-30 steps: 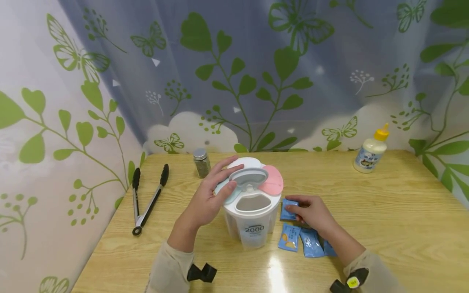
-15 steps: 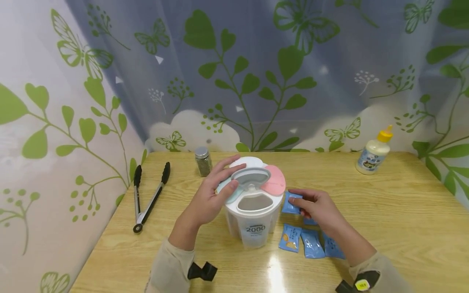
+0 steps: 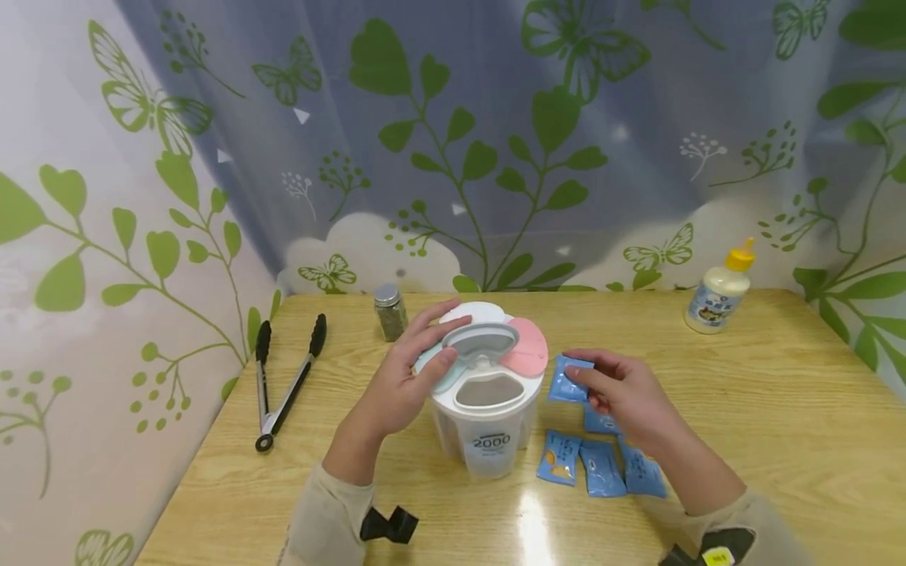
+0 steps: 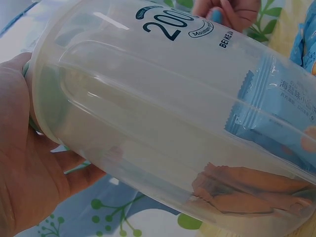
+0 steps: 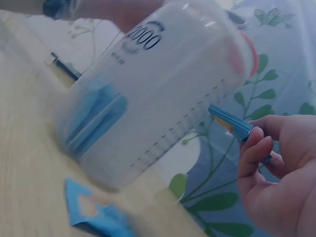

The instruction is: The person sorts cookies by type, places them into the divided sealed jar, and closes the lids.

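Observation:
A clear lidded storage container (image 3: 491, 452) stands before me, its front grey flap (image 3: 481, 342) tipped up over an opening in the lid. My left hand (image 3: 403, 385) rests on the lid's left side, fingers extended and thumb at the raised flap. To the right of the container, my right hand (image 3: 630, 393) pinches a small blue snack packet (image 3: 569, 379) above the table. Several more blue packets (image 3: 602, 469) lie below that hand. Through the container wall the left wrist view shows a blue packet (image 4: 276, 108) and an orange-brown wrapped piece (image 4: 252, 190) inside.
Black-tipped tongs (image 3: 286, 393) lie spread at the left. A small spice jar (image 3: 390, 313) with a metal cap stands behind my left hand. At the back right is a yellow-capped squeeze bottle (image 3: 718, 291). A patterned curtain (image 3: 453, 157) hangs along the table's back edge.
My right hand has lifted the pinched packet off the table and moved it up and slightly right, uncovering other packets beneath. The left hand stays on the lid.

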Demonstrator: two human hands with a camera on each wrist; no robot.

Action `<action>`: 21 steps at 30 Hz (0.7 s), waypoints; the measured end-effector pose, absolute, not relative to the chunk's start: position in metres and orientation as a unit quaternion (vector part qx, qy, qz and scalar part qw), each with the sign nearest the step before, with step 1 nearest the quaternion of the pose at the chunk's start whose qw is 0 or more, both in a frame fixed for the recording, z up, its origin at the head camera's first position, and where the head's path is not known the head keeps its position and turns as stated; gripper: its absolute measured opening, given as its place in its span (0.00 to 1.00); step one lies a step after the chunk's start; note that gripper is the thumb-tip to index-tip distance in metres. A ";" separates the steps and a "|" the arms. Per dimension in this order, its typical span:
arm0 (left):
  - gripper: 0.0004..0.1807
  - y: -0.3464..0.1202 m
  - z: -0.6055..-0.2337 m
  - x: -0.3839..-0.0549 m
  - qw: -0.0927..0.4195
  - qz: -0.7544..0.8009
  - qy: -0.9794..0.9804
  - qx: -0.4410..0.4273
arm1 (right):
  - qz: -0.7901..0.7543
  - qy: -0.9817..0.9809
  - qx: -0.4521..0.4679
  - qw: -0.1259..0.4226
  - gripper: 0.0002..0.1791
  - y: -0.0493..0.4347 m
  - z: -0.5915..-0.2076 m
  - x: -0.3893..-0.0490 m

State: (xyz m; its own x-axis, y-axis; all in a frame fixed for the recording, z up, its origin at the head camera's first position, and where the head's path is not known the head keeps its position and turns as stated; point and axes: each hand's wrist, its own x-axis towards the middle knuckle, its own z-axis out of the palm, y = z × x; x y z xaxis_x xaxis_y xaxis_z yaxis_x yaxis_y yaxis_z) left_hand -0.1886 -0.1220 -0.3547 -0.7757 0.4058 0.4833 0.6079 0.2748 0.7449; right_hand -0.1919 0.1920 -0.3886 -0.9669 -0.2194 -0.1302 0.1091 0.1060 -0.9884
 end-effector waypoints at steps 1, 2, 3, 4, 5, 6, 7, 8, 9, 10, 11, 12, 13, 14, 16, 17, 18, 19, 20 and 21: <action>0.23 -0.122 -0.355 -0.189 0.099 -0.512 -0.791 -0.319 | -0.677 0.725 -0.039 0.122 0.22 0.194 -0.386 -0.191; 0.23 -0.122 -0.355 -0.188 0.098 -0.514 -0.790 -0.319 | -0.687 0.715 -0.039 0.122 0.19 0.196 -0.382 -0.190; 0.22 -0.121 -0.355 -0.188 0.097 -0.514 -0.790 -0.320 | -0.697 0.705 -0.042 0.121 0.16 0.198 -0.379 -0.189; 0.22 -0.121 -0.355 -0.188 0.096 -0.515 -0.790 -0.320 | -0.708 0.695 -0.045 0.121 0.14 0.200 -0.376 -0.188; 0.22 -0.120 -0.356 -0.188 0.095 -0.515 -0.790 -0.319 | -0.718 0.684 -0.050 0.120 0.12 0.202 -0.373 -0.186; 0.22 -0.120 -0.356 -0.187 0.093 -0.515 -0.790 -0.318 | -0.725 0.676 -0.056 0.119 0.11 0.203 -0.371 -0.185; 0.22 -0.120 -0.356 -0.187 0.093 -0.514 -0.791 -0.317 | -0.731 0.669 -0.061 0.119 0.11 0.204 -0.369 -0.184; 0.22 -0.120 -0.356 -0.187 0.093 -0.513 -0.792 -0.318 | -0.733 0.666 -0.068 0.118 0.11 0.204 -0.367 -0.184; 0.22 -0.121 -0.356 -0.187 0.094 -0.512 -0.793 -0.318 | -0.734 0.664 -0.075 0.117 0.11 0.204 -0.365 -0.183; 0.22 -0.121 -0.356 -0.187 0.095 -0.511 -0.793 -0.318 | -0.736 0.662 -0.079 0.115 0.11 0.203 -0.363 -0.182; 0.22 -0.121 -0.355 -0.187 0.096 -0.511 -0.793 -0.319 | -0.737 0.661 -0.084 0.114 0.11 0.202 -0.361 -0.182; 0.22 -0.121 -0.355 -0.187 0.096 -0.511 -0.792 -0.320 | -0.738 0.660 -0.088 0.112 0.11 0.201 -0.359 -0.181; 0.22 -0.122 -0.355 -0.187 0.097 -0.512 -0.791 -0.322 | -0.739 0.658 -0.093 0.109 0.11 0.201 -0.357 -0.180; 0.22 -0.122 -0.355 -0.187 0.098 -0.512 -0.790 -0.322 | -0.741 0.655 -0.099 0.106 0.11 0.200 -0.354 -0.180; 0.22 -0.122 -0.355 -0.188 0.099 -0.514 -0.789 -0.322 | -0.752 0.641 -0.118 0.100 0.13 0.199 -0.349 -0.178; 0.22 -0.123 -0.355 -0.188 0.098 -0.515 -0.789 -0.321 | -0.758 0.632 -0.130 0.097 0.14 0.198 -0.346 -0.178; 0.22 -0.123 -0.355 -0.188 0.098 -0.514 -0.790 -0.320 | -0.763 0.623 -0.144 0.092 0.15 0.197 -0.342 -0.178; 0.22 -0.123 -0.355 -0.188 0.100 -0.512 -0.791 -0.320 | -0.768 0.614 -0.159 0.085 0.16 0.196 -0.338 -0.177; 0.22 -0.123 -0.354 -0.188 0.101 -0.511 -0.791 -0.319 | -0.773 0.605 -0.173 0.080 0.17 0.194 -0.335 -0.177; 0.22 -0.124 -0.354 -0.188 0.102 -0.510 -0.792 -0.320 | -0.777 0.596 -0.186 0.075 0.18 0.192 -0.331 -0.176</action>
